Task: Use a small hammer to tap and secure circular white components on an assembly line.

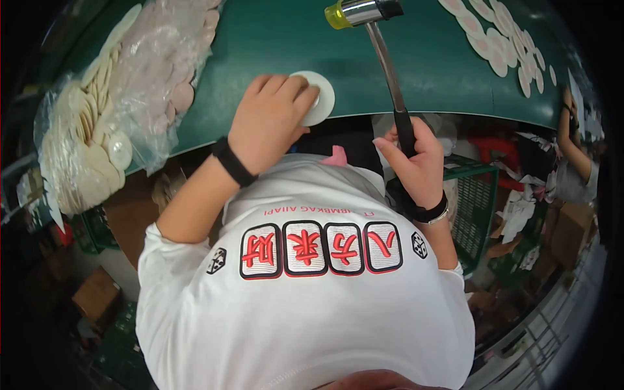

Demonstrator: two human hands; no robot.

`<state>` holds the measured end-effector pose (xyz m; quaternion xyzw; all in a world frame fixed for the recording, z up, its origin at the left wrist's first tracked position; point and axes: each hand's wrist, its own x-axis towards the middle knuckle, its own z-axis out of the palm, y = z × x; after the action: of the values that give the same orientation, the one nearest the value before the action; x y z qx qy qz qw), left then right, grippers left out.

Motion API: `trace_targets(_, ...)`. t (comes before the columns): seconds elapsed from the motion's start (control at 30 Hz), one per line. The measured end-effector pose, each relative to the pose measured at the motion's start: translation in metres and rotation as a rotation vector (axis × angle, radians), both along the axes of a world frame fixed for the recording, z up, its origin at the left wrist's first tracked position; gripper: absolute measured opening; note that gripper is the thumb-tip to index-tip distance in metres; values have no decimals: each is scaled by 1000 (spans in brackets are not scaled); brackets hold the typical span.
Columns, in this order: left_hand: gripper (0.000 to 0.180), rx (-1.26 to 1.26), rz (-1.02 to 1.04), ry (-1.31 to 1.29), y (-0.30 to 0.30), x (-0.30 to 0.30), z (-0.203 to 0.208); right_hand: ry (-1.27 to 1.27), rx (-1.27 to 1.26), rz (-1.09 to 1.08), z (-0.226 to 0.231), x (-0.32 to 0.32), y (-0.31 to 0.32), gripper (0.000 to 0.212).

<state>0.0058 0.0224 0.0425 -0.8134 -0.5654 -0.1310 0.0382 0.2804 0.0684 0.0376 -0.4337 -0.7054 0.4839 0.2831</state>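
Note:
My left hand is at the table's near edge, its fingers curled over a round white disc. Part of the disc is hidden under the fingers, and something small and pale shows at its middle by the fingertips. In my right hand is a two-faced mallet, gripped by its black handle. Its metal shaft slants up and away to a head with a yellow face on the left and a dark face on the right. The mallet head is raised beyond the disc, apart from it.
Clear plastic bags of pale and pinkish discs lie at the left on the green table. Several loose discs are spread at the far right. Below stand green crates and cardboard boxes. Another person's arm shows at the right.

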Motion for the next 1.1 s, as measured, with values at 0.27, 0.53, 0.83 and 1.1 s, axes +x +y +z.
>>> trace_targets(0.27,33,-385,352,-1157,-8,2,10,323,-195,22,5,-44,18,17)
trace_targets(0.53,36,-795,269,-1882,5,18,8,522,-505,-109,0,-30,39,16)
trace_targets(0.83,30,-449,347,-1479,-35,-29,-21,680,-204,-662,2,95,188,16)
trace_targets(1.1,26,-219,456,-1413,-56,-57,-32,559,-206,-658,3,77,201,14)
